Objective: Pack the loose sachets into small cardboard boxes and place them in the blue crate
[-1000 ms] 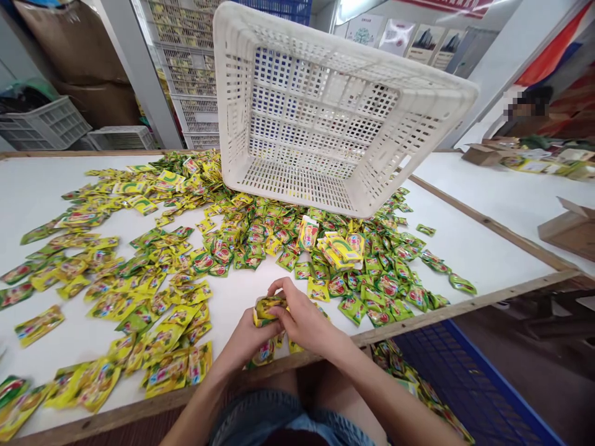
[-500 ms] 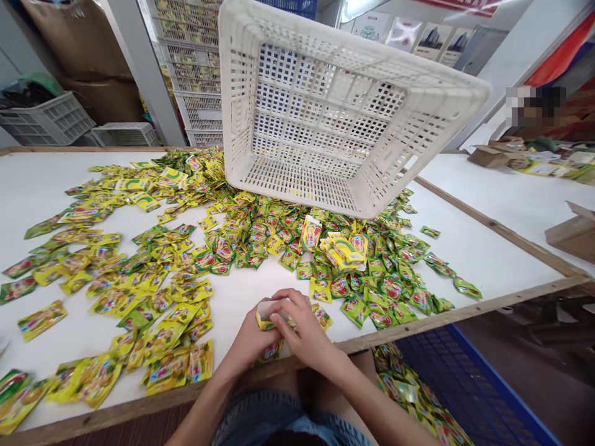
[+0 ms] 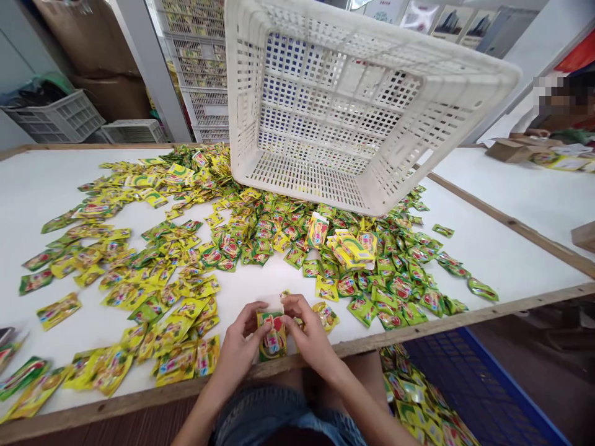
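Observation:
Both hands are at the table's front edge, around a small yellow and green box (image 3: 273, 337) with a white open flap at its top. My left hand (image 3: 243, 339) grips its left side, thumb on the front face. On the other side, my right hand (image 3: 310, 333) pinches the upper right edge with thumb and fingers. Behind the hands, several flat yellow boxes (image 3: 352, 249) lie on green packets (image 3: 400, 286). Yellow packets (image 3: 179, 319) are spread to the left.
A large white plastic basket (image 3: 325, 111) leans tilted over the packet heap. Below the table at right, a blue crate (image 3: 478, 384) stands beside more packets. Cardboard boxes (image 3: 509, 150) and a person (image 3: 564, 102) are at the far right.
The small box has turned so that its printed front faces me. My right hand has moved off its top opening to its right side, and my left thumb now lies on the front.

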Demonstrator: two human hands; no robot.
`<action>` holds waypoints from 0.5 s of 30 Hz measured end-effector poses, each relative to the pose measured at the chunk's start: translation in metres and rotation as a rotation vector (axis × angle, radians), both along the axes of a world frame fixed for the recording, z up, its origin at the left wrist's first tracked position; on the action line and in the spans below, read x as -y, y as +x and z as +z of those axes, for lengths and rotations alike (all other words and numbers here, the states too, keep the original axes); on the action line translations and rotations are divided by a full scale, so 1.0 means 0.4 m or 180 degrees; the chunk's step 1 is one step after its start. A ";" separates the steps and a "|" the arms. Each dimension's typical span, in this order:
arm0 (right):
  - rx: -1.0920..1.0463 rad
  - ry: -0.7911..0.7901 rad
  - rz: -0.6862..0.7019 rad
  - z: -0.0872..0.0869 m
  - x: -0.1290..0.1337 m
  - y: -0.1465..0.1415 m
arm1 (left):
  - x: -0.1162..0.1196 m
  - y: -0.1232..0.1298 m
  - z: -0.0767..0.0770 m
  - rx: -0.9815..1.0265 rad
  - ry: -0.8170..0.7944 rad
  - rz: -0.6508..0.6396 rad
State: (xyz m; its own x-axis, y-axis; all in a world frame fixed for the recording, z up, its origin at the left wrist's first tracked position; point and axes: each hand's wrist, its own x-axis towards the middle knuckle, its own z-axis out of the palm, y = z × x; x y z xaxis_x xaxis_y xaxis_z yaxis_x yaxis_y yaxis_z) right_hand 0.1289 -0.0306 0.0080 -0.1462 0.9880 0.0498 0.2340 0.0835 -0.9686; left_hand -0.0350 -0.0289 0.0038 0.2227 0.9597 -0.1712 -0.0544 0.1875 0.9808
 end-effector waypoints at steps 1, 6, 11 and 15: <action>0.0108 0.0054 0.0042 0.000 -0.001 -0.001 | -0.001 -0.005 0.001 -0.0047 -0.0002 -0.0052; 0.0526 0.0280 0.0190 0.022 -0.022 0.000 | -0.017 -0.017 0.009 -0.0401 0.0201 -0.0199; 0.0409 0.0374 0.0068 0.027 -0.037 -0.001 | -0.010 -0.001 0.005 -0.0113 0.0359 0.0148; 0.0211 0.0359 0.0055 0.034 -0.032 -0.003 | 0.010 0.014 -0.001 0.0167 0.0273 0.0454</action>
State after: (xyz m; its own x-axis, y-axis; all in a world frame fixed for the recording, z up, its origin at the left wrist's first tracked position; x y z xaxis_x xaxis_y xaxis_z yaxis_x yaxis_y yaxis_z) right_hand 0.1278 -0.0178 0.0217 -0.1698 0.9740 0.1501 0.2947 0.1956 -0.9354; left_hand -0.0295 -0.0331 0.0034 0.0896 0.9928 -0.0791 -0.1260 0.0901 0.9879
